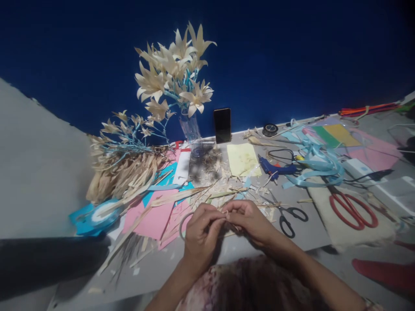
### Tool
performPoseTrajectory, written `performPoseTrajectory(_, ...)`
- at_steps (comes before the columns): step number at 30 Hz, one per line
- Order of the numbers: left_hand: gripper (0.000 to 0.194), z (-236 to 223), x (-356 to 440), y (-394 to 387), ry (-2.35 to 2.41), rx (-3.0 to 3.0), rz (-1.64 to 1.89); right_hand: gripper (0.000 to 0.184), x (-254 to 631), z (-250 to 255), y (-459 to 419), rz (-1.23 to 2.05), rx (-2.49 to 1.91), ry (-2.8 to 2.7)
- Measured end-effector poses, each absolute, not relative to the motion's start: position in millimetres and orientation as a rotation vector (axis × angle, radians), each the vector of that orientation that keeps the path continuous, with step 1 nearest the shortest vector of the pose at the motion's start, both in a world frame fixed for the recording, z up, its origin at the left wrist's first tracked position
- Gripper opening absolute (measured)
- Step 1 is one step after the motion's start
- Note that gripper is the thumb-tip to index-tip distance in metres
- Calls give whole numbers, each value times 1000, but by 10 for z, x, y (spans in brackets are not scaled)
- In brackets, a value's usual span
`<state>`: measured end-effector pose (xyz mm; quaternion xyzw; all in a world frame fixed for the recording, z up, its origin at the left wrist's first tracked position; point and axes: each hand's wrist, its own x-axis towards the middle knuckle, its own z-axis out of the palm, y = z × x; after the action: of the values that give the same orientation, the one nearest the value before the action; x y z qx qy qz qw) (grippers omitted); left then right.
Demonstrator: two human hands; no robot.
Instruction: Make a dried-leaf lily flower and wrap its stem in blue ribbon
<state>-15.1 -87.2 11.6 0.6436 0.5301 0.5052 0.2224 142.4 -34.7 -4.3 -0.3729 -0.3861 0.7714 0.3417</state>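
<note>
My left hand (205,229) and my right hand (247,219) meet at the fingertips over the near part of the table. Both are closed in a pinch on a small pale strip (226,213), perhaps dried husk; most of it is hidden by my fingers. Just left of my left hand, the loop of a grey-handled tool (182,225) shows in part. Black-handled scissors (288,220) lie to the right of my right hand. Beyond my fingers, dried husk scraps (207,192) litter the tabletop.
Husk flowers on blue stems (171,65) stand in a clear vase (191,129) at the back. A phone (222,125) leans on the blue wall. Pink paper (158,218) and a husk bundle (119,177) lie left; a blue glue gun (275,167), blue ribbon (319,164) and red-handled scissors (353,210) lie right.
</note>
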Motion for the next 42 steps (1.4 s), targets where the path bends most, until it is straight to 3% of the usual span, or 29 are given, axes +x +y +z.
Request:
performPoseTrajectory(6,15,127,-163,-843,1451,1823,1394,31,1470,8,-354,1945,-959,-1071)
performPoseTrajectory(10,14,116,-152,-836,1474,1741,1373,26,1467,67,-350,1830,-1021,-1189)
performPoseTrajectory(21,3,84,-106,-779,1557,1166,1396,17,1414,83,-407,1237,-1095,-1670)
performPoseTrajectory(30,16,56,-89,-783,1550,1712,1527,20,1384,71,-410,1252,-1153,-1614)
performPoseTrajectory(42,7,73,-126,-817,1463,1355,1396,18,1415,84,-407,1431,-1273,-1496)
